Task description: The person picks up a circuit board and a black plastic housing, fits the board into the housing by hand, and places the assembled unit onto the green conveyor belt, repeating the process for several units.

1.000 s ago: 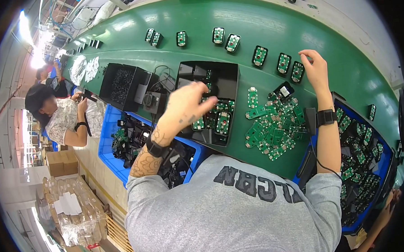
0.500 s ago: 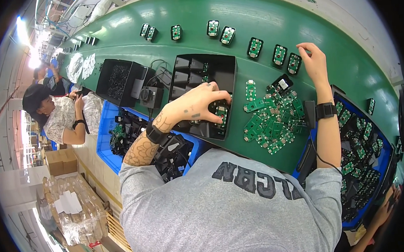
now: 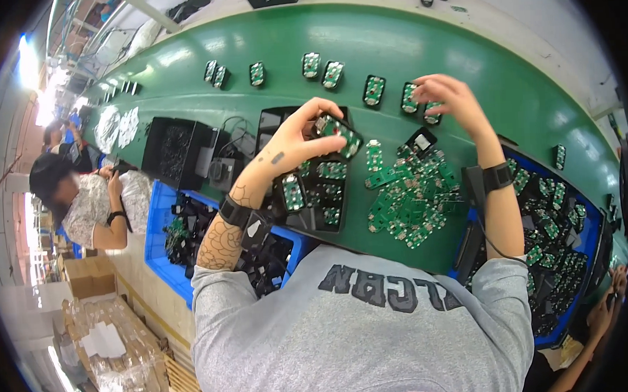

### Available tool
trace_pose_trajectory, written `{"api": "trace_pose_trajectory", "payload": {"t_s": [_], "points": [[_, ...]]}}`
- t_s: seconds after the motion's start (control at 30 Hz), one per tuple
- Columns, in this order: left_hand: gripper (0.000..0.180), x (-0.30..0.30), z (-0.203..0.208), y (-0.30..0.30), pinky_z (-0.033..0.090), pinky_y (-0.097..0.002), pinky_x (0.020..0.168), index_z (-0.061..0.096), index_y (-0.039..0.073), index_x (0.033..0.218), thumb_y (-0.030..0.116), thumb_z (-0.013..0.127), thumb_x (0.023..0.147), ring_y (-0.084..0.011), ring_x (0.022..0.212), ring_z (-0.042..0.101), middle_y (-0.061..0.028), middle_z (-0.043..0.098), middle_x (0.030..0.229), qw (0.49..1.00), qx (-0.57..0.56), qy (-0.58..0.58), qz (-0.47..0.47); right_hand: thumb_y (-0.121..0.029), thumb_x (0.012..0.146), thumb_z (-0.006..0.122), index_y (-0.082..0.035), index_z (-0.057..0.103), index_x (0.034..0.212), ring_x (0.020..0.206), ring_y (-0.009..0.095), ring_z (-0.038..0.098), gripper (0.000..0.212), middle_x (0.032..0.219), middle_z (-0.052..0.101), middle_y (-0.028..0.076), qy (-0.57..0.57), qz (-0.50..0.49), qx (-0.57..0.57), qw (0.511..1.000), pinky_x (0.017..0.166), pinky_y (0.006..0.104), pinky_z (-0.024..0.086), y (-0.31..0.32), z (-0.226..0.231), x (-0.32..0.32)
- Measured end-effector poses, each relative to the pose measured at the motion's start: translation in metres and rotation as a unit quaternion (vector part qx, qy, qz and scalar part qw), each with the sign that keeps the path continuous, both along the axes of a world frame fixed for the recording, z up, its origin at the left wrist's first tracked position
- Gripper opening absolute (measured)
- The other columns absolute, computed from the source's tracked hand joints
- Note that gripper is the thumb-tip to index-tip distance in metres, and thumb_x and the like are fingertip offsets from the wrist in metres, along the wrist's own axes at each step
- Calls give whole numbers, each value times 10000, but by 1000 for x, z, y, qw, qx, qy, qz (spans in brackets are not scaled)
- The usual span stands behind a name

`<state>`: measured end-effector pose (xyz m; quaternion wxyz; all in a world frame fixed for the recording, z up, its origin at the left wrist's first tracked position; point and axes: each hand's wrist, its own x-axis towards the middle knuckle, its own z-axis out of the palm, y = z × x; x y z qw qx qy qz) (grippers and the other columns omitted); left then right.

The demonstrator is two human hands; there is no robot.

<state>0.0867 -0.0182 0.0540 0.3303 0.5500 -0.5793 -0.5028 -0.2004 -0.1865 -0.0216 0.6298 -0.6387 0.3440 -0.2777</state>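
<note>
My left hand (image 3: pixel 299 142) grips a black casing with a green circuit board (image 3: pixel 346 138) in it, between thumb and fingers, tilted above the black box (image 3: pixel 262 125). Inside that box lie several more boarded casings, one of them a black casing (image 3: pixel 293 191) near my left wrist. My right hand (image 3: pixel 457 104) hovers open with fingers spread, slightly blurred, over two boarded casings at the right end of a spaced row; its fingers partly cover them. Below it lie a loose pile of green circuit boards (image 3: pixel 416 198) and a black casing with a white part (image 3: pixel 420 144).
Blue bins stand on both sides: the left bin (image 3: pixel 163 234) holds black parts, the right bin (image 3: pixel 596 236) boarded casings. A black bin of small dark pieces (image 3: pixel 173 142) and a cabled device (image 3: pixel 222 170) sit left on the green table (image 3: pixel 265 33). Co-workers are at both sides.
My left hand has lifted the boarded casing up out of the black box. My right hand's fingers have spread and hang over the row's right end. The view has shifted slightly.
</note>
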Motion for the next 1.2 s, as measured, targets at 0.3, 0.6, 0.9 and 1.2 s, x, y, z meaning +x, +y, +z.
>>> {"api": "trace_pose_trajectory", "payload": {"t_s": [0.3,0.6,0.9,1.2], "points": [[405,-80,-13,-62,464,-240,712,524,120,1187,236,737,863,-66,884,546,20,587,993,986,-32,116,114,-190,905,645,16,581,1202,942,163,656,367,1058,662,87,-67,-52,25,996,763,301,563,54,44,18],[508,-97,-57,-63,534,-427,906,381,71,1402,2,499,913,-265,1066,595,-146,558,1158,911,176,369,52,-183,804,703,28,685,1080,744,152,679,349,866,710,117,204,-143,-115,962,659,299,550,-49,-12,-86],[588,-98,-78,-50,523,-394,977,284,22,1464,-23,514,926,-329,1190,581,-211,544,1282,898,195,393,36,-178,803,709,45,696,1063,725,179,671,342,892,719,119,323,41,-49,944,675,326,569,-64,-49,-67],[695,-101,-83,-48,532,-338,922,339,115,1466,-73,616,858,-194,1052,621,-125,570,1226,904,162,393,47,-304,909,647,-44,679,1134,804,145,679,345,996,696,64,176,-44,-104,978,648,267,533,-25,-9,-40]]}}
